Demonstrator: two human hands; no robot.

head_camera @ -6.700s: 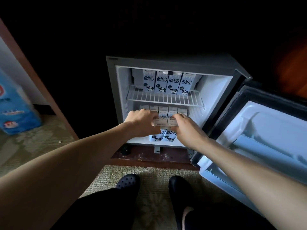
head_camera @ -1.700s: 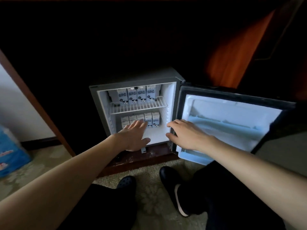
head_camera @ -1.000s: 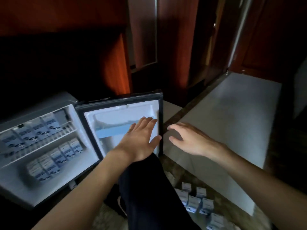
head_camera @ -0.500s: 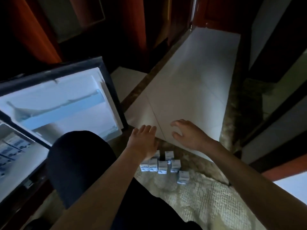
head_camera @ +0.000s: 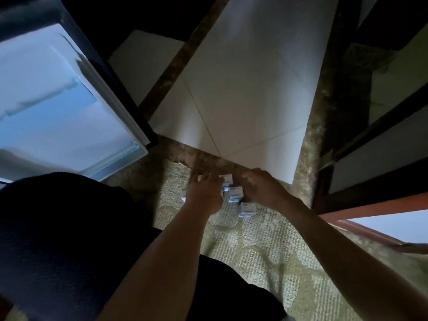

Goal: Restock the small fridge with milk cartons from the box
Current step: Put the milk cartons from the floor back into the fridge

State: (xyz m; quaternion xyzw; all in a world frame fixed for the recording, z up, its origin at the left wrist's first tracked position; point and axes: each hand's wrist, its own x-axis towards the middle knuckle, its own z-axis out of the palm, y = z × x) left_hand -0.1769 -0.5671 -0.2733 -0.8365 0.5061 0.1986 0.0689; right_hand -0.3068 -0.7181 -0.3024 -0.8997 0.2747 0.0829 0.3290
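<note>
The white-lined open fridge door (head_camera: 58, 100) fills the upper left, its lower corner ending above the beige woven carpet (head_camera: 254, 251), well apart from the cartons. A dark-trousered knee (head_camera: 58, 228) sits below the door. The left hand (head_camera: 203, 193) lies palm-down over the left of a cluster of small white-and-blue milk cartons (head_camera: 235, 193), fingers stretched forward; whether it grips one cannot be told. The cartons stand on the carpet near its far edge, beside a brown marble strip (head_camera: 208, 158). The right hand (head_camera: 264, 188) hovers just right of them, blurred fingers curled down, its hold unclear. Beyond lie white floor tiles (head_camera: 243, 89).
</note>
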